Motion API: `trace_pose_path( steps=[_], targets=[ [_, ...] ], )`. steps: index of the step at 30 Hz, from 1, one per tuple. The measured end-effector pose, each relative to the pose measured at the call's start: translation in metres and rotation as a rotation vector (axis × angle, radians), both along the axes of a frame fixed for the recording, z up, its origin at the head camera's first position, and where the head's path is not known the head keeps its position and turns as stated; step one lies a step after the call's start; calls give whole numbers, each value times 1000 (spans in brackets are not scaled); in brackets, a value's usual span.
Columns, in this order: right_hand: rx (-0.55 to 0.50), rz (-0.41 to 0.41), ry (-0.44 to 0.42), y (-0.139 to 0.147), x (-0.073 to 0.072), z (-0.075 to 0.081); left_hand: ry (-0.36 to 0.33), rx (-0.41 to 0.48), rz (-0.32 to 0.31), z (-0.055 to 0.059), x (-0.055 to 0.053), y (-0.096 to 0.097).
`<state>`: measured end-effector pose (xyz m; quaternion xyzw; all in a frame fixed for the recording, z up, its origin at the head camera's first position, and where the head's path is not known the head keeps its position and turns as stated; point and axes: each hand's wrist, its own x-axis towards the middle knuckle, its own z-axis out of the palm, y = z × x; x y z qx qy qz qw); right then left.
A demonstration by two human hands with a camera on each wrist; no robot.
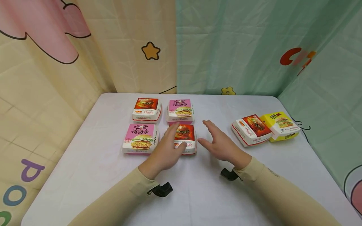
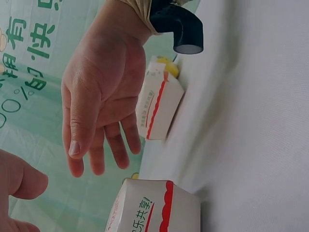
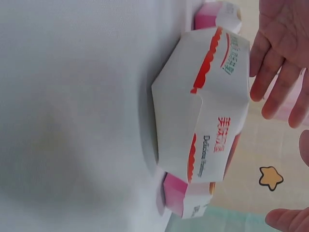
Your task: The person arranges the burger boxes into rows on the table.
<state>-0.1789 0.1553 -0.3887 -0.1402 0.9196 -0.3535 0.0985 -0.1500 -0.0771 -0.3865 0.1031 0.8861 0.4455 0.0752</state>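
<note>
A red-and-white burger box (image 1: pixel 185 133) lies on the table between my two hands, lid up and closed. My left hand (image 1: pixel 165 152) is over its left side, fingers straight and thumb apart; whether it touches the box I cannot tell. To the box's right, my right hand (image 1: pixel 222 146) hangs in the air with fingers extended, holding nothing. The left wrist view shows that right hand (image 2: pixel 106 92) palm inward, apart from the box (image 2: pixel 154 208). In the right wrist view the box's white side (image 3: pixel 193 111) faces me, and the left hand's fingers (image 3: pixel 280 87) are beside its top.
Left of the left hand sits a pink burger box (image 1: pixel 140 139). Behind stand another red box (image 1: pixel 146 110) and another pink one (image 1: pixel 180 111). On the right, a red box (image 1: pixel 251 130) touches a yellow box (image 1: pixel 281 125). Curtains surround the white table (image 1: pixel 99 185).
</note>
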Motion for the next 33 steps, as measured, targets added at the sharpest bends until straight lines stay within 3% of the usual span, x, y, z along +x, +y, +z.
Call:
trace_pose_path(
  steps=[7,15,28,33],
  targets=[
    [54,-38,76,19,-2,2,13,10,-37,3,2,12],
    [118,-94,91,47,-5,11,41,11,-108,8,0,32],
    [243,-222,99,101,-15,19,15,3,-236,17,-4,86],
    [261,-270,75,126,-18,15,-25,3,-274,14,-10,109]
  ],
)
